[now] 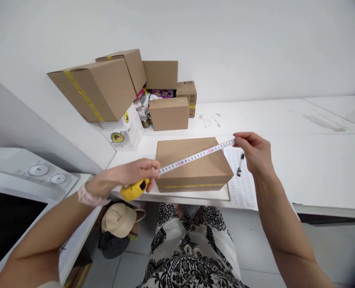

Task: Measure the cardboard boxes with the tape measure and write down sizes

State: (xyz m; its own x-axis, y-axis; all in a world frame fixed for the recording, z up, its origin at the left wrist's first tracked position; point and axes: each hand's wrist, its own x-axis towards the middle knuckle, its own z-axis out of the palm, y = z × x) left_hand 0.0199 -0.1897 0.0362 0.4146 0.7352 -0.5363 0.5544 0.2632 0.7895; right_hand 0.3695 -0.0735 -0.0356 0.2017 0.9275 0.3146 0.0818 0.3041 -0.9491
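A cardboard box (189, 152) lies on the white counter in front of me, with a strip of yellow tape along its near side. Across and above it stretches the white blade of a tape measure (192, 158), slanting up to the right. My left hand (141, 172) is closed around the blade near the box's left edge, with the yellow case (133, 190) hanging at the palm. Beyond the box's right side, my right hand (252, 148) pinches the blade's far end between thumb and fingers.
Printed sheets (242, 188) with a black marker (240, 165) lie right of the box. Taped cartons (111, 86) are stacked on an avocado-printed box (122, 134) at the back left. A microwave (18, 216) stands at left. Caps (119, 219) hang below the counter.
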